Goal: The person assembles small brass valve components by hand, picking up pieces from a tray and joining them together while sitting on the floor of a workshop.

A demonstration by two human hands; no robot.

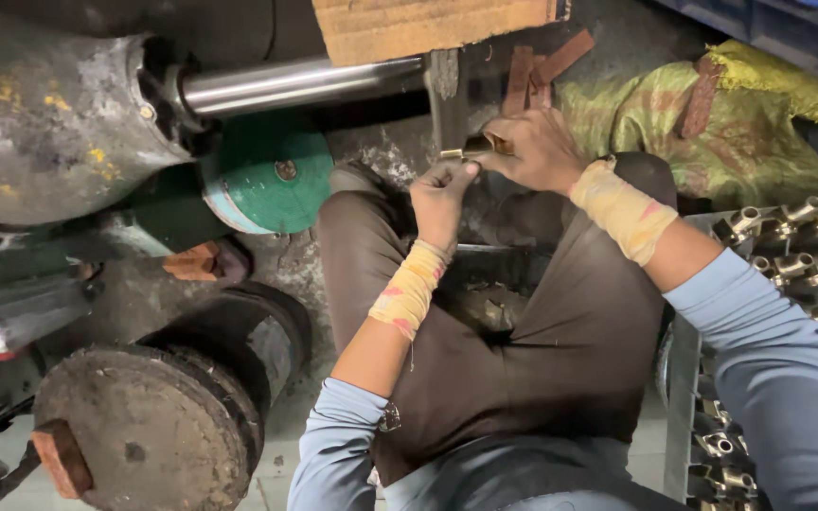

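Head view: left hand [442,194] pinched shut, thumb and fingertips nipping the near end of a small brass fitting [473,147]; right hand [534,147] curled closed over its far end, steadying it against the upright steel post [447,99] below the polished shaft [295,83], both wrists bound in yellow cloth wraps [622,208], probably against abrasion. Fitting largely masked by fingers, exact shape unclear; tray of like brass fittings [797,237] at right cut off by frame; contact with post not resolvable.
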